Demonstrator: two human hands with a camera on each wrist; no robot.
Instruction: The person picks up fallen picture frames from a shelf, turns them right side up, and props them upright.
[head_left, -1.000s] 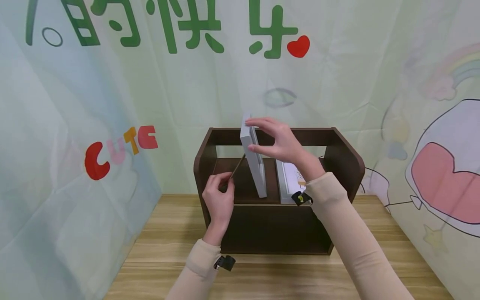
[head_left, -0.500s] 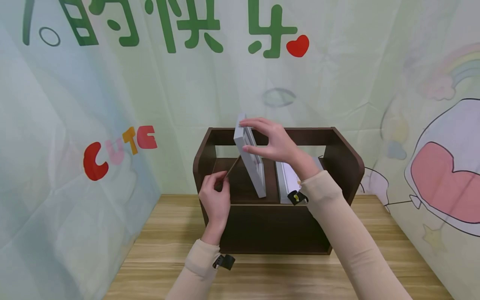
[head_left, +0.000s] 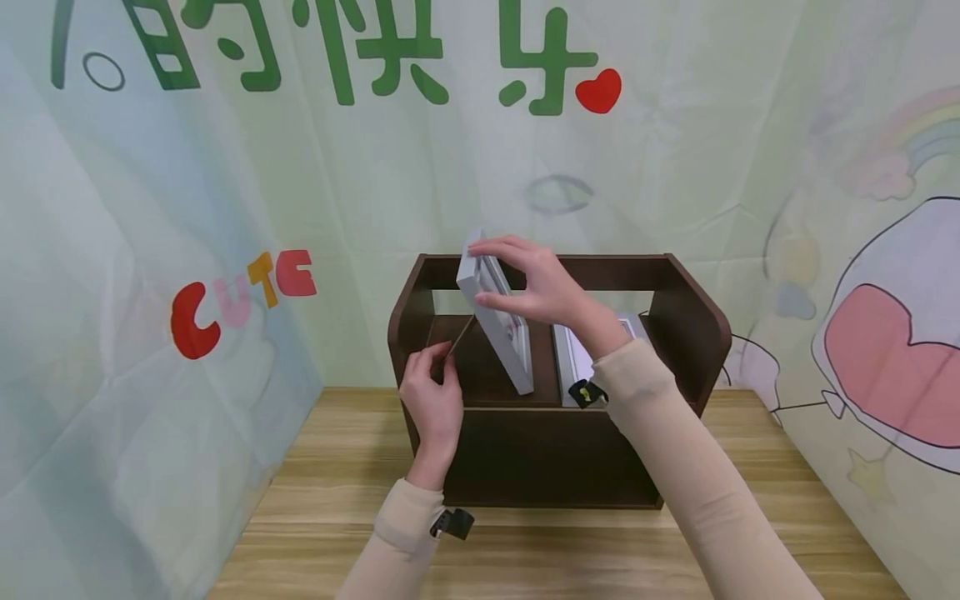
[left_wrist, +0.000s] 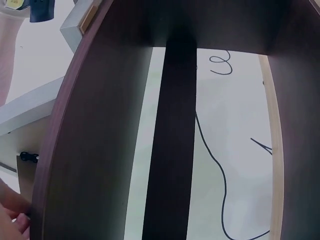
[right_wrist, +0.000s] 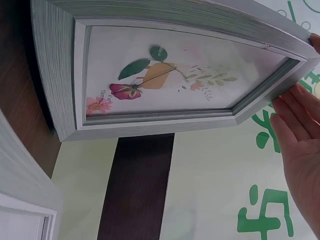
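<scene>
A white picture frame (head_left: pixel 493 333) leans to the left on the dark brown shelf (head_left: pixel 615 272), its lower edge resting on the board. At its upper end my right hand (head_left: pixel 543 283) grips it, fingers over the top and thumb on the near edge. Behind the frame, my left hand (head_left: pixel 435 404) pinches the thin brown support leg (head_left: pixel 461 337), which stands out from the back. In the right wrist view the picture (right_wrist: pixel 165 75) shows a pressed rose and leaves. The left wrist view catches the left fingers (left_wrist: pixel 20 222) at its edge, partly hidden by the shelf's side panel.
A second white frame (head_left: pixel 563 367) lies tilted on the shelf to the right, partly covered by my right forearm. High side panels (head_left: pixel 408 333) bound the shelf, which stands on a wood-grain table (head_left: pixel 337 467). A printed cloth (head_left: pixel 375 183) hangs behind.
The frame's top has tipped further left, and my right hand has moved left with it. My left hand has shifted slightly left, still pinching the support leg.
</scene>
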